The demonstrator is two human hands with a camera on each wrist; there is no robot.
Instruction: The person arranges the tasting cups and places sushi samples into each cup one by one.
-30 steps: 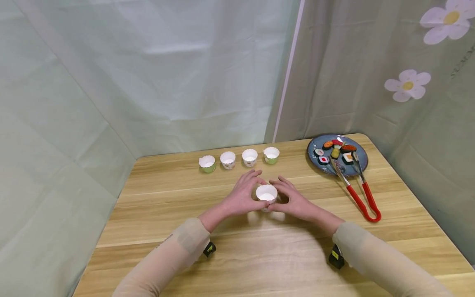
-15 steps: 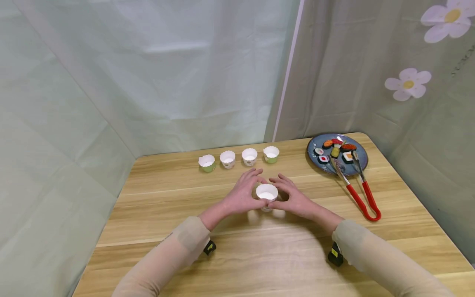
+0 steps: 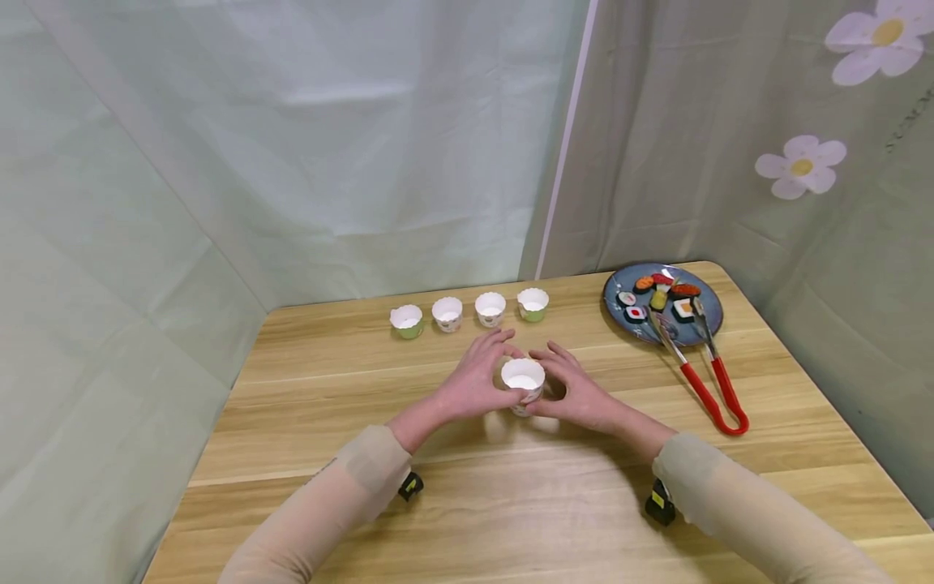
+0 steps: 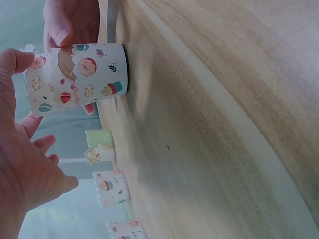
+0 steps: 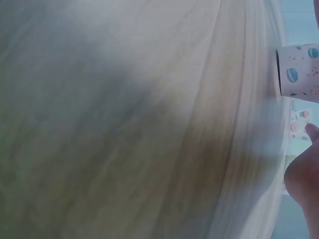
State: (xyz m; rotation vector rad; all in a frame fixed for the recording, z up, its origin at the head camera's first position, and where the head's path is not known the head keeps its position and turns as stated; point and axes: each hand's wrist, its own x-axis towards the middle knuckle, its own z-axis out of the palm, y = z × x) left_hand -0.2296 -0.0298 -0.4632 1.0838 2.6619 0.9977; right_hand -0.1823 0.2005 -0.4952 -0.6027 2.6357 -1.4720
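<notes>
A short stack of nested white paper baking cups stands on the table in front of me. Its scalloped rims and cupcake print show in the left wrist view. My left hand (image 3: 477,381) pinches the upper cup (image 3: 523,375) near its rim between thumb and fingers. Part of a lower cup (image 4: 102,69) shows beneath it, its base at the tabletop. From the other side, my right hand (image 3: 580,397) curls thumb and fingers around the lower part of the stack. In the right wrist view only the stack's printed base (image 5: 296,72) and part of the hand appear.
Behind the hands is a row of several paper cups, among them a green one (image 3: 407,328) and a white printed one (image 3: 447,316). A blue plate (image 3: 620,324) of sushi pieces stands back right, with red-handled tongs (image 3: 704,389) leaning on it. Curtains surround the wooden table (image 3: 306,405).
The upper cup's rim and my left fingers sit slightly higher than a second ago. My right hand has hardly moved, and everything else stays where it was.
</notes>
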